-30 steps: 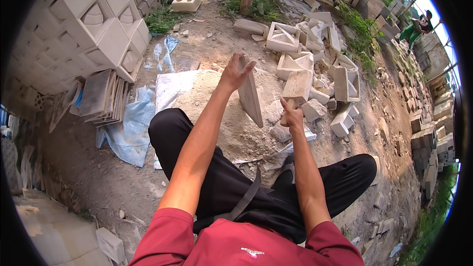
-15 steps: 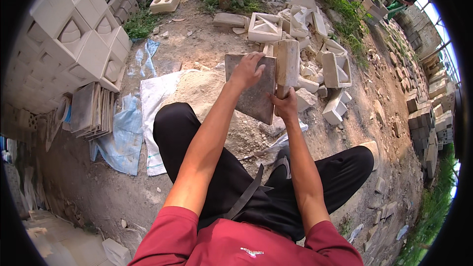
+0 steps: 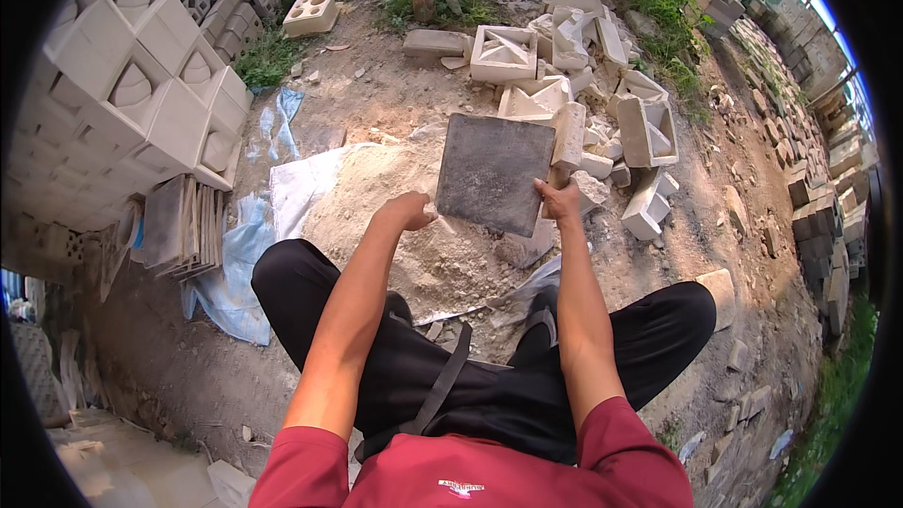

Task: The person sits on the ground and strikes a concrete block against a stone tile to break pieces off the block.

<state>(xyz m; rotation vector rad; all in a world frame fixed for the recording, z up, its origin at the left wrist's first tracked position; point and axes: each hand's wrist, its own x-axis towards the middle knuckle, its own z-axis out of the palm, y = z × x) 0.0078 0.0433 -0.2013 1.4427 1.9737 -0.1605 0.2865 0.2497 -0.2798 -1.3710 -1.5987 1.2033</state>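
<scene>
Tile, square, dark grey

Right fingers grip wooden mallet beside dark slab

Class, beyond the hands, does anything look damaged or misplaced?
Yes: beyond and right of the dark slab, pale hollow blocks lie jumbled at odd angles among broken chunks, unlike the neatly stacked blocks at left.

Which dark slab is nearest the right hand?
The square slab touching the right hand; the other slabs stand bunched at left, beside the pale block wall.
</scene>
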